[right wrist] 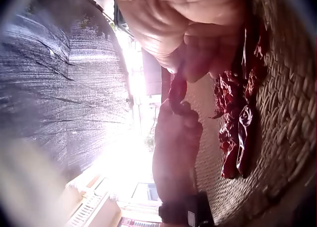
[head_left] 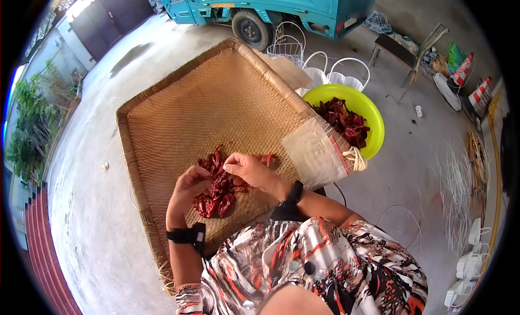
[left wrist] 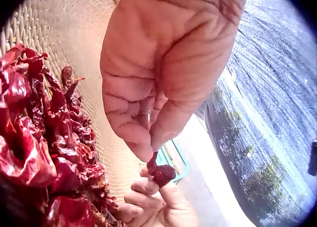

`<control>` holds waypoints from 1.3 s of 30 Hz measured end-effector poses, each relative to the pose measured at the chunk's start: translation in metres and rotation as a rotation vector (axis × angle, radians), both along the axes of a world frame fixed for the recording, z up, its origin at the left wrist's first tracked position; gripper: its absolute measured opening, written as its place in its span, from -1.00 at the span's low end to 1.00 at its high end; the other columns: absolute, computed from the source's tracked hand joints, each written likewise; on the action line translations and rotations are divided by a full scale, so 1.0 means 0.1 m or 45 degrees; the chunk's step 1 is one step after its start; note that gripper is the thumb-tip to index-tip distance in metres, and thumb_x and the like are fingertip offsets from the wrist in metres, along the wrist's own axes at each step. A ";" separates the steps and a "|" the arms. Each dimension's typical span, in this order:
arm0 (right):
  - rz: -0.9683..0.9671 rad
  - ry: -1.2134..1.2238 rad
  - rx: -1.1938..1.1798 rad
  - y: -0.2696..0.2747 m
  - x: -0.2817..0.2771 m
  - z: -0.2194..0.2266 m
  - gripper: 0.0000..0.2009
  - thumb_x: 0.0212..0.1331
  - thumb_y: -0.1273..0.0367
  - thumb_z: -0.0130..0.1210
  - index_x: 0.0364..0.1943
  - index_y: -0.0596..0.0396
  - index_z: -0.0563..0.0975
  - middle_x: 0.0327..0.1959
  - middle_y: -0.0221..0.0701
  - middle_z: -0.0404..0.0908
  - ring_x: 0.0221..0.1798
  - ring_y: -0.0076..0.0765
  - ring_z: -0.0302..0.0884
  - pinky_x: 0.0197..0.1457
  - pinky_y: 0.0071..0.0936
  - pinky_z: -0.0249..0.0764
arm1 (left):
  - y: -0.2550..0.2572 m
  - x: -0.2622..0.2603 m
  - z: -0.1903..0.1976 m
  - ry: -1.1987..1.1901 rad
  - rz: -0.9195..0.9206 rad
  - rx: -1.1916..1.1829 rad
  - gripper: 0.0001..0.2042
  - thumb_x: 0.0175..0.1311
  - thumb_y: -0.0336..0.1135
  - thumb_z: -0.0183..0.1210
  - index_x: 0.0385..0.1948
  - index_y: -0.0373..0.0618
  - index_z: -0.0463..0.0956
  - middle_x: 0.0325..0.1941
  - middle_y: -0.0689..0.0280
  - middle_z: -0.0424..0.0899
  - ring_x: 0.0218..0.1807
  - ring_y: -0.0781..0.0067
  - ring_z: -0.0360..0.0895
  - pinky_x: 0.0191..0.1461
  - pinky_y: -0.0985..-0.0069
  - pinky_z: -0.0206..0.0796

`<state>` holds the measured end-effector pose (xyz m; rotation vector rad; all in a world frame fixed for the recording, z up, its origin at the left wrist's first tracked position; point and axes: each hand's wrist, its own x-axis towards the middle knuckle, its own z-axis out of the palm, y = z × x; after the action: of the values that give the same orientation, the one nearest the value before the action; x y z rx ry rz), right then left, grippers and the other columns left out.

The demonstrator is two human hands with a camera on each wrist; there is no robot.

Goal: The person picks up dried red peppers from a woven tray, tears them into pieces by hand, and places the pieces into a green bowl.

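Note:
My left hand (head_left: 187, 189) and right hand (head_left: 250, 171) meet over a woven winnowing tray (head_left: 200, 104). Between their fingertips is a single dried red chili (left wrist: 162, 173), pinched by both hands, as the two wrist views show. In the right wrist view the same chili (right wrist: 177, 91) spans from the right hand's thumb and fingers down to the left hand. Below the hands lies a heap of dried chilies (head_left: 221, 205), wrinkled and dark red. The left wrist view has the heap (left wrist: 59, 152) close by.
Beyond the tray's right side, a lime-green basin (head_left: 375, 120) holds more dried chilies. White wire baskets (head_left: 290, 52) stand behind it, near a teal three-wheeled truck (head_left: 303, 9). A patched cloth (head_left: 311, 152) covers the tray's right corner. Loose wire (head_left: 455, 201) lies at the right.

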<state>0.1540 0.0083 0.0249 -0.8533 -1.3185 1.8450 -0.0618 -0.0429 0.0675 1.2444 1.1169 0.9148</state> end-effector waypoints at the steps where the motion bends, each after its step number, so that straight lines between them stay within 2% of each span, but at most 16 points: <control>1: -0.029 0.016 -0.001 0.01 0.02 0.01 -0.87 0.36 0.32 0.07 -0.22 0.07 0.48 -0.44 -0.57 0.52 -0.51 -0.69 0.43 -0.45 -0.69 0.43 | 0.01 -0.01 0.01 -0.008 0.033 0.004 -0.90 0.27 -0.52 0.18 -0.24 -0.13 0.49 -0.29 0.43 0.60 -0.31 0.67 0.51 -0.23 0.70 0.34; 6: -0.234 0.262 -0.195 0.10 0.24 0.18 -0.87 0.36 0.30 0.08 -0.19 0.04 0.51 -0.47 -0.53 0.55 -0.53 -0.65 0.47 -0.46 -0.66 0.49 | 0.07 -0.05 -0.13 0.062 0.192 0.098 -0.95 0.32 -0.41 0.15 -0.27 -0.13 0.50 -0.38 0.45 0.59 -0.39 0.67 0.49 -0.32 0.69 0.31; 11: -0.607 0.888 -0.339 0.45 0.82 0.18 -0.90 0.34 0.31 0.07 -0.22 0.01 0.51 -0.45 -0.54 0.56 -0.54 -0.66 0.46 -0.42 -0.62 0.50 | 0.11 -0.14 -0.17 0.350 0.270 0.074 -0.94 0.27 -0.45 0.17 -0.28 -0.20 0.52 -0.37 0.41 0.57 -0.37 0.63 0.48 -0.31 0.65 0.36; 13: -0.760 1.347 -0.596 0.66 1.13 0.04 -0.91 0.36 0.34 0.04 -0.23 0.02 0.50 -0.44 -0.58 0.55 -0.54 -0.68 0.44 -0.42 -0.64 0.46 | 0.10 -0.23 -0.25 0.374 0.287 0.095 -0.93 0.24 -0.47 0.18 -0.28 -0.20 0.53 -0.37 0.40 0.57 -0.37 0.62 0.47 -0.31 0.64 0.36; 15: -0.603 1.429 -0.379 0.76 1.44 -0.05 -0.87 0.36 0.30 0.05 -0.20 0.05 0.52 -0.44 -0.59 0.58 -0.54 -0.68 0.42 -0.41 -0.65 0.41 | 0.10 -0.27 -0.29 0.381 0.280 0.117 -0.91 0.21 -0.48 0.20 -0.28 -0.19 0.54 -0.38 0.40 0.56 -0.37 0.62 0.48 -0.31 0.63 0.37; 17: -0.505 1.496 -0.531 0.79 1.59 -0.12 -0.82 0.35 0.25 0.07 -0.19 0.04 0.54 -0.45 -0.59 0.59 -0.55 -0.67 0.40 -0.39 -0.65 0.38 | 0.09 -0.35 -0.38 0.417 0.286 0.151 -0.89 0.15 -0.49 0.21 -0.28 -0.19 0.55 -0.40 0.40 0.56 -0.37 0.61 0.47 -0.32 0.60 0.37; 21: -0.625 1.284 -0.590 0.69 1.42 -0.15 -0.80 0.40 0.22 0.00 -0.20 0.00 0.57 -0.44 -0.59 0.59 -0.51 -0.66 0.42 -0.36 -0.60 0.41 | 0.06 -0.40 -0.33 0.844 0.277 0.250 -0.80 0.03 -0.44 0.27 -0.27 -0.18 0.56 -0.44 0.32 0.56 -0.38 0.53 0.47 -0.30 0.50 0.36; 22: -0.666 1.223 -0.613 0.66 1.33 -0.12 -0.80 0.42 0.23 -0.02 -0.19 0.00 0.57 -0.43 -0.58 0.60 -0.50 -0.66 0.42 -0.36 -0.60 0.41 | 0.05 -0.42 -0.34 0.960 0.324 0.207 -0.76 0.00 -0.38 0.28 -0.25 -0.15 0.55 -0.42 0.23 0.58 -0.34 0.36 0.54 -0.23 0.41 0.39; 23: -0.707 1.160 -0.632 0.62 1.25 -0.12 -0.80 0.43 0.24 -0.03 -0.18 0.00 0.57 -0.42 -0.58 0.60 -0.49 -0.65 0.42 -0.36 -0.59 0.42 | 0.04 -0.43 -0.33 1.052 0.363 0.206 -0.76 0.00 -0.37 0.28 -0.25 -0.15 0.55 -0.41 0.21 0.60 -0.31 0.30 0.56 -0.21 0.38 0.39; 25: -0.576 1.115 -0.676 0.54 1.10 -0.12 -0.83 0.42 0.27 -0.02 -0.18 0.00 0.57 -0.36 -0.55 0.63 -0.46 -0.64 0.45 -0.34 -0.57 0.44 | 0.03 -0.43 -0.34 1.229 0.434 0.210 -0.75 0.01 -0.34 0.28 -0.25 -0.13 0.55 -0.38 0.16 0.62 -0.26 0.20 0.60 -0.17 0.32 0.40; 26: -0.548 1.060 -0.721 0.50 1.00 -0.12 -0.84 0.41 0.27 0.00 -0.18 0.00 0.57 -0.35 -0.55 0.64 -0.46 -0.64 0.46 -0.34 -0.56 0.45 | 0.03 -0.43 -0.34 1.203 0.471 0.138 -0.69 0.04 -0.30 0.26 -0.14 -0.10 0.53 -0.32 0.12 0.65 -0.17 0.14 0.62 -0.11 0.27 0.41; 29: -0.398 0.841 -0.864 0.38 0.76 -0.10 -0.87 0.33 0.32 0.13 -0.14 0.03 0.55 -0.29 -0.49 0.66 -0.46 -0.63 0.49 -0.33 -0.52 0.49 | 0.05 -0.40 -0.40 1.094 0.548 0.107 -0.62 0.06 -0.27 0.26 -0.03 -0.08 0.51 -0.26 0.08 0.66 -0.15 0.15 0.62 -0.09 0.28 0.42; 31: -0.345 0.768 -0.930 0.39 0.73 -0.10 -0.86 0.31 0.35 0.14 -0.14 0.05 0.54 -0.27 -0.46 0.66 -0.45 -0.63 0.50 -0.33 -0.53 0.50 | 0.07 -0.33 -0.24 1.064 0.419 -0.038 -0.57 0.07 -0.26 0.26 0.03 -0.07 0.48 -0.23 0.05 0.66 -0.14 0.13 0.62 -0.07 0.29 0.42; 32: -0.347 0.825 -0.908 0.41 0.75 -0.08 -0.86 0.31 0.35 0.14 -0.13 0.06 0.53 -0.26 -0.45 0.66 -0.45 -0.63 0.50 -0.33 -0.54 0.51 | 0.07 -0.31 -0.19 1.049 0.357 -0.109 -0.55 0.07 -0.25 0.26 0.06 -0.07 0.47 -0.21 0.03 0.65 -0.14 0.13 0.62 -0.07 0.29 0.43; 35: -0.480 0.960 -0.777 0.52 0.96 0.00 -0.84 0.32 0.35 0.13 -0.10 0.08 0.52 -0.24 -0.42 0.67 -0.42 -0.61 0.52 -0.33 -0.59 0.52 | 0.08 -0.36 -0.44 1.041 0.518 0.032 -0.61 0.07 -0.25 0.26 -0.01 -0.07 0.50 -0.25 0.08 0.66 -0.18 0.14 0.63 -0.11 0.31 0.44; 39: -0.549 1.372 -0.493 0.81 1.52 -0.07 -0.77 0.38 0.28 0.03 -0.05 0.12 0.52 -0.20 -0.35 0.68 -0.42 -0.53 0.54 -0.30 -0.56 0.51 | 0.08 -0.37 -0.48 1.039 0.383 0.243 -0.72 0.07 -0.27 0.26 -0.16 -0.07 0.56 -0.32 0.14 0.67 -0.25 0.18 0.64 -0.18 0.33 0.45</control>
<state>0.3060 0.0890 0.0181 -0.1746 -0.0981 1.7675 -0.0992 -0.0345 0.0190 1.7041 1.9301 0.7474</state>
